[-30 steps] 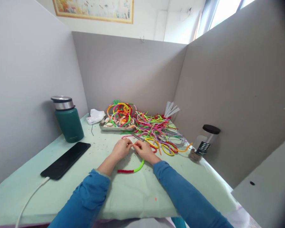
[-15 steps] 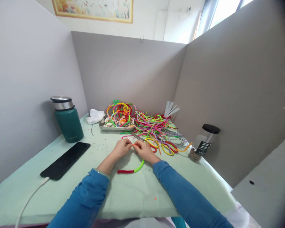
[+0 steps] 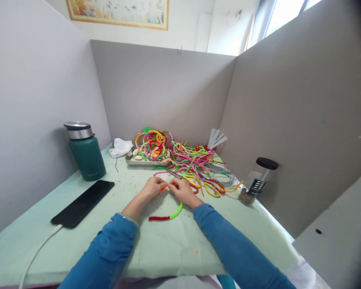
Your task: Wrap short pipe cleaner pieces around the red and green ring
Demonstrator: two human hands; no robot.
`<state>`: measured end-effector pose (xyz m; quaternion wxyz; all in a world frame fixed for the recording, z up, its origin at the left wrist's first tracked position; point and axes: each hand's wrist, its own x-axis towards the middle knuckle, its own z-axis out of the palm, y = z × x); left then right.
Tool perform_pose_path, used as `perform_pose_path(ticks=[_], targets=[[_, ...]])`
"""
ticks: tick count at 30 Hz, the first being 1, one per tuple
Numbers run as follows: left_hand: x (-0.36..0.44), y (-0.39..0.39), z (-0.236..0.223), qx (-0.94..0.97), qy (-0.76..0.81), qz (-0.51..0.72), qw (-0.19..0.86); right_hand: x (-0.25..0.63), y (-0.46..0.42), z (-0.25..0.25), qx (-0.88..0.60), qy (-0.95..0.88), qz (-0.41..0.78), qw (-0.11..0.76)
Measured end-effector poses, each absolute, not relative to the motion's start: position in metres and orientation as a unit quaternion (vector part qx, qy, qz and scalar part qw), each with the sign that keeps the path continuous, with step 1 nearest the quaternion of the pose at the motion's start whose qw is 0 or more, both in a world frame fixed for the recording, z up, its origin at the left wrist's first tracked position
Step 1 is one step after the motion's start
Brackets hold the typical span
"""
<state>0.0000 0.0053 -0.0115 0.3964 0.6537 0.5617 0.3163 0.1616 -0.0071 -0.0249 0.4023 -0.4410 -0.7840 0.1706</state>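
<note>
My left hand (image 3: pixel 154 187) and my right hand (image 3: pixel 181 189) meet above the table, thumbs and fingers pinched close together. Both grip a small orange pipe cleaner (image 3: pixel 163 189), mostly covered by the fingers. From beneath my right hand a curved fuzzy strip comes out, with a lime-green section (image 3: pixel 177 211) and a dark red section (image 3: pixel 159 218) at its free end. Whether that strip joins the orange piece is hidden. Just beyond my hands lie metal scissor blades (image 3: pixel 174 174).
Behind, a metal tray (image 3: pixel 147 163) carries colourful fuzzy loops and shell-like pieces, beside a heap of pipe cleaners (image 3: pixel 195 158). A green bottle (image 3: pixel 87 157) and a phone (image 3: pixel 83 203) on a cable stand left. A black-lidded clear jar (image 3: pixel 257 182) is at the right edge.
More of the orange pipe cleaner shows below my left fingers. My left hand has shifted very slightly; my right hand stays in place.
</note>
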Motion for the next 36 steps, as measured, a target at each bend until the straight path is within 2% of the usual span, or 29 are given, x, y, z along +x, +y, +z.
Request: perform_pose_path(ticks=[12,24,36], targets=[[0.003,-0.004,0.000,0.679,0.576,0.294,0.349,0.162,-0.009,-0.022,-0.429,-0.786,0.179,0.409],[0.003,-0.004,-0.003,0.638,0.550,0.293,0.453,0.162,-0.008,-0.023,-0.417,-0.794,0.184,0.403],[0.002,0.000,-0.004,0.699,0.560,0.301,0.328,0.162,-0.009,-0.020,-0.415,-0.792,0.186,0.407]])
